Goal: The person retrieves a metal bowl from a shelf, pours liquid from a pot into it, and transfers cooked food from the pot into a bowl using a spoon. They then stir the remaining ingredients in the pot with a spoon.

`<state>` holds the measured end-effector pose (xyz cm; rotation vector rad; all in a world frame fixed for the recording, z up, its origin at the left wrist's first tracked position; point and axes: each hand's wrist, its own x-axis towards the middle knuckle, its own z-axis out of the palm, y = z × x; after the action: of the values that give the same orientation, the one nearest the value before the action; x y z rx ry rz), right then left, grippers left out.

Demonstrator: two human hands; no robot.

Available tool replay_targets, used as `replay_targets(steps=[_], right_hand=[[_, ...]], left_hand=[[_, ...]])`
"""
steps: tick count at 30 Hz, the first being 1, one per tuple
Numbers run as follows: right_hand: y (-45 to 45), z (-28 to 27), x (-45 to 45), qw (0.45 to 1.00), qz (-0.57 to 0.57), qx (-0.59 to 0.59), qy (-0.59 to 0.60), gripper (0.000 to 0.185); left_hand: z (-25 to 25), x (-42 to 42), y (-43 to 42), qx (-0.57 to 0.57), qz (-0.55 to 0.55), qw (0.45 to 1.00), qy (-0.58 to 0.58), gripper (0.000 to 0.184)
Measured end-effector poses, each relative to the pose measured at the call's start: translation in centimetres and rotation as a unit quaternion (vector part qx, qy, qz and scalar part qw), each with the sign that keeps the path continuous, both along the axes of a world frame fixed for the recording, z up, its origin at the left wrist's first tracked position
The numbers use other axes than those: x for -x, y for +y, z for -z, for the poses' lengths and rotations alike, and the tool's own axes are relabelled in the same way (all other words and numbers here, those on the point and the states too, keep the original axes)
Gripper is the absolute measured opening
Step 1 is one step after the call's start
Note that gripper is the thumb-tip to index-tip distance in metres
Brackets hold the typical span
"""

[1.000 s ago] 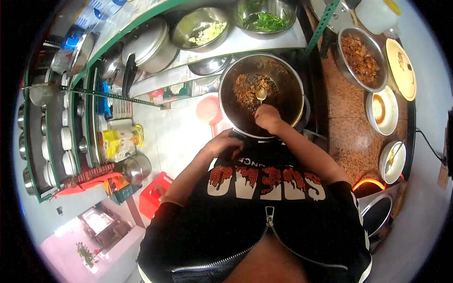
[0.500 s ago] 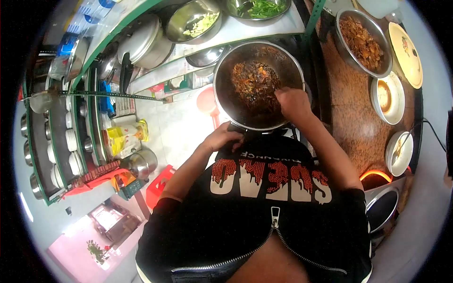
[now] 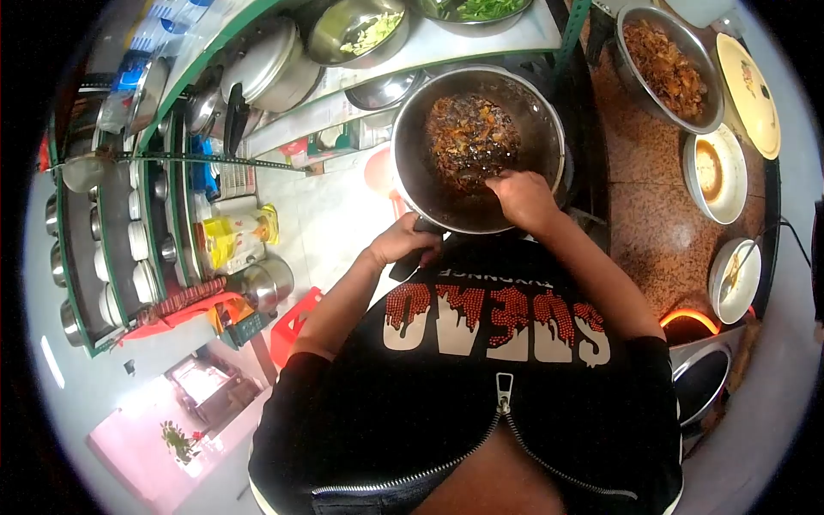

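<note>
A deep steel wok (image 3: 541, 112) holds a mound of dark shredded food (image 3: 472, 137) flecked with orange bits and shiny spots. My left hand (image 3: 407, 242) is closed around the wok's dark handle (image 3: 427, 225) at the near rim. Over the near right part of the wok, my right hand (image 3: 522, 199) is closed, its fingertips low beside the food. Whatever those fingers hold, if anything, is hidden from view.
On the right counter stand a metal bowl of brown shredded food (image 3: 665, 69), a cream plate (image 3: 748, 94) and white bowls (image 3: 730, 184). A glowing orange ring (image 3: 691, 319) shows below them. Bowls of chopped greens (image 3: 489, 9) and pale pieces (image 3: 371, 34) occupy the shelf behind.
My right hand has moved slightly left and down inside the wok. The food looks more gathered into a mound, and the whole view has shifted a little.
</note>
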<state>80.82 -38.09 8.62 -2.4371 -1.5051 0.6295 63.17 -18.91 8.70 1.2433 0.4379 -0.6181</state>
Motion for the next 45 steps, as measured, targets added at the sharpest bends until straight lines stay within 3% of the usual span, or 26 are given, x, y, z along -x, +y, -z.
replay_targets(steps=[3,9,12,15,17,24,27,33,40,45], right_hand=[[-0.2,-1.3,-0.5,0.995,-0.063,0.082,0.013,0.030],[0.5,-0.4,-0.4,0.992,0.066,-0.111,0.011,0.024],[1.5,0.8,-0.5,0.989,0.052,-0.139,0.024,0.025],[2.0,1.1,-0.3,0.991,0.041,-0.126,0.017,0.023],[1.6,0.4,-0.4,0.998,-0.009,-0.058,0.031,0.019],[0.3,-1.6,-0.2,0.999,-0.033,0.006,0.018,0.018],[0.7,-0.9,-0.3,0.995,0.026,-0.091,-0.014,0.022],[1.2,0.6,0.1,0.992,-0.016,-0.125,0.001,0.021],[-0.6,-1.5,-0.6,0.998,-0.062,0.026,-0.020,0.016],[-0.2,-1.4,-0.7,0.998,0.015,-0.056,-0.019,0.016]], left_hand=[[0.1,0.2,-0.4,-0.012,-0.010,1.000,-0.001,0.022],[0.4,0.7,-0.7,-0.027,-0.030,0.999,-0.001,0.019],[1.0,1.0,-0.7,-0.033,-0.027,0.999,-0.007,0.018],[1.1,1.1,-0.7,-0.027,-0.030,0.999,0.008,0.019],[1.6,1.3,-0.6,-0.009,-0.031,0.999,0.011,0.021],[0.8,1.1,-0.7,-0.057,-0.024,0.997,0.036,0.048],[1.2,1.2,-0.5,-0.062,-0.018,0.997,0.041,0.052],[1.0,0.8,-0.3,-0.080,-0.008,0.996,0.037,0.051],[1.3,0.7,-0.3,-0.057,-0.011,0.998,0.031,0.048],[1.1,0.6,0.0,-0.002,-0.006,0.999,0.048,0.043]])
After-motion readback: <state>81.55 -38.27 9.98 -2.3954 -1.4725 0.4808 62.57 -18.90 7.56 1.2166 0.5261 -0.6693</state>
